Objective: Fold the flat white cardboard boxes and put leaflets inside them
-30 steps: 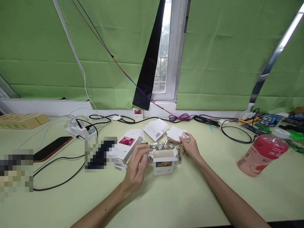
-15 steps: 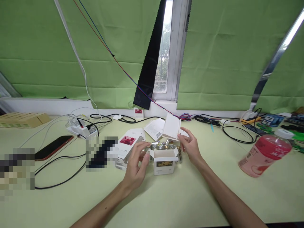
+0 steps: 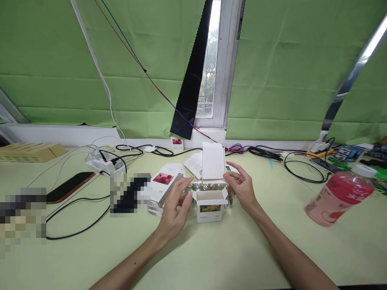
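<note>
One blank white carton (image 3: pixel 213 161), and there it was, upright just beyond the small bottles (image 3: pixel 205 186), the right hand (image 3: pixel 242 185) pinching its lower right corner between thumb and fingers! The left hand (image 3: pixel 175 209) held nothing visible, thumb and fingers parted beside the open-topped box (image 3: pixel 209 213); whether it touched the flap or the bottles could not be told.

And the handling? The carton looked light, stiff enough when flat yet easy to crease, its smooth face perhaps a little slippery. The edges seemed the place to take hold, with no squeeze across the broad panel. Those bottles looked hard and likely breakable, best taken singly, by the body.

On to the print! The carton's facing side bore none. The open-topped box showed a dark picture with yellow over tiny, unreadable lines; the boxes (image 3: pixel 162 185) to the left, red blooms. Far right, the pink bottle (image 3: pixel 338 197) offered the character 水, its remaining lettering too blurred.
</note>
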`<state>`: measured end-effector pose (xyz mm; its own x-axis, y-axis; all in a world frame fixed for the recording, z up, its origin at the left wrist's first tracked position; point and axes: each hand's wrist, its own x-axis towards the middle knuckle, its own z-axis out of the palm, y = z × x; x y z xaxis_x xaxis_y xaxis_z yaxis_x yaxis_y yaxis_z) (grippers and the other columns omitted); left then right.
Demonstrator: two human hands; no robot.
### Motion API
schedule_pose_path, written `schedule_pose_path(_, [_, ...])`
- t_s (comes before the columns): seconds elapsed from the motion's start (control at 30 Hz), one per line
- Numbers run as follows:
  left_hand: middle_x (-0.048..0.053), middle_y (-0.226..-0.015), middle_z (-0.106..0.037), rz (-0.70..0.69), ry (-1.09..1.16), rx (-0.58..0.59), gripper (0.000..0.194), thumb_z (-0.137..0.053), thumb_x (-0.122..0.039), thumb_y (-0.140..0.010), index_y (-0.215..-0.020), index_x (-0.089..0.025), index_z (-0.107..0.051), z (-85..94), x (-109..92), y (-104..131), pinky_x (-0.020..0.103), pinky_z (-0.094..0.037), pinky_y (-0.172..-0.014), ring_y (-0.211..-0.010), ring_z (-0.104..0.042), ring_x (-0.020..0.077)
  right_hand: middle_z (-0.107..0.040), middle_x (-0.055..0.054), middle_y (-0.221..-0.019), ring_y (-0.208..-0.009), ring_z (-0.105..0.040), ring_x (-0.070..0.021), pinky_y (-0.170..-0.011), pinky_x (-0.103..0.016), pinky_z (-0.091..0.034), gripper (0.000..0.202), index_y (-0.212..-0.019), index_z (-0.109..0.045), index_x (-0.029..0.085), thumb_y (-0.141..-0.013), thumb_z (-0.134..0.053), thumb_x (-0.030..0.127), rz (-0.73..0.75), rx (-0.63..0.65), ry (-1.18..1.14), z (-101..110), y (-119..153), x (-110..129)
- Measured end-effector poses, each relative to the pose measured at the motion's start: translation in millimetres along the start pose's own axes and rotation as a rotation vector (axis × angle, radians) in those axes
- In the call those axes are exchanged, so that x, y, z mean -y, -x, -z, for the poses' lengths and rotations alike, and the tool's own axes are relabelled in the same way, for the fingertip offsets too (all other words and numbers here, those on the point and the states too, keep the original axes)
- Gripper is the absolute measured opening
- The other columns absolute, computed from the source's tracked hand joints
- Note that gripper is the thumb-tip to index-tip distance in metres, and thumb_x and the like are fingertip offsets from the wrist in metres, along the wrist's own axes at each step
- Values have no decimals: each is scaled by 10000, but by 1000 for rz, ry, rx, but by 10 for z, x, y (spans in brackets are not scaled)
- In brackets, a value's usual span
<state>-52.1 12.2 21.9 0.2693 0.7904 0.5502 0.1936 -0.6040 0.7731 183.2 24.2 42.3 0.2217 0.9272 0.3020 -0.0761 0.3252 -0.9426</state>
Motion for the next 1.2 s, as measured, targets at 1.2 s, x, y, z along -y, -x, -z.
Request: schedule_pose_path(1.2, [76,-1186,-635,18,19,-65,496,-618,-350,-949,-1433,-280,-534,-9,-20,-52,190,-405,-425,-534,-450,51,-725,-28,-820,-573,-556,-121,-465,-219,-367,519,-1254,-636,225,-799,-776,433,32,227,-9,-73,103,-22])
